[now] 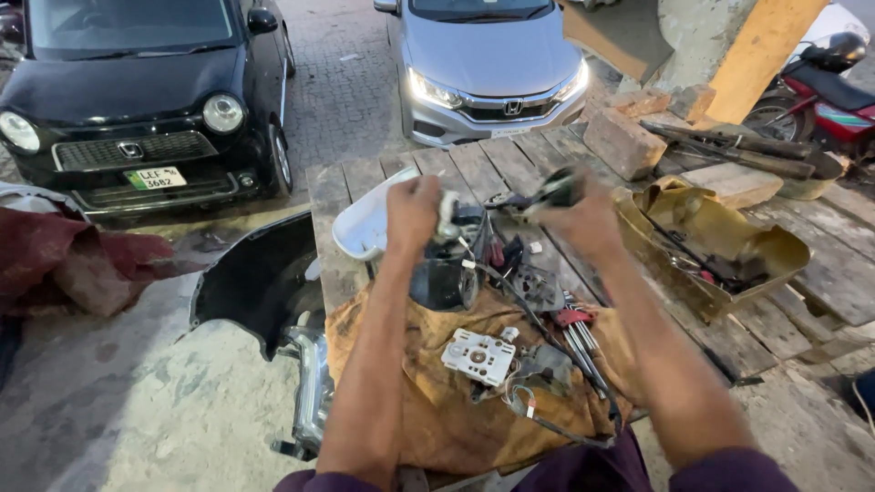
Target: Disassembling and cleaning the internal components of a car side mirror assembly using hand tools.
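Ochre cloth (456, 428) on plank bench (510, 164): small electrical parts held up over it in both hands.

Left hand (412, 211) is raised above the cloth, closed round a small white part (447, 214); right hand (583, 219) is level with it, closed on a dark rounded part (554, 189), blurred. Hands stand apart, with thin wires seeming to run between the two parts. Black housing (445, 278) stands at the cloth's far edge, just under the left hand. White plate (478, 355) lies mid-cloth; red-handled tools (574, 328) lie at the cloth's right side. Tin toolbox (711, 246) is right of the cloth, white cover (365, 232) beyond its far left corner. Handling note, as a judgement: keep both parts low over the cloth so anything dropped lands there; do not pull the hands wider, lest the wires strain; steady the white part while turning the dark one.
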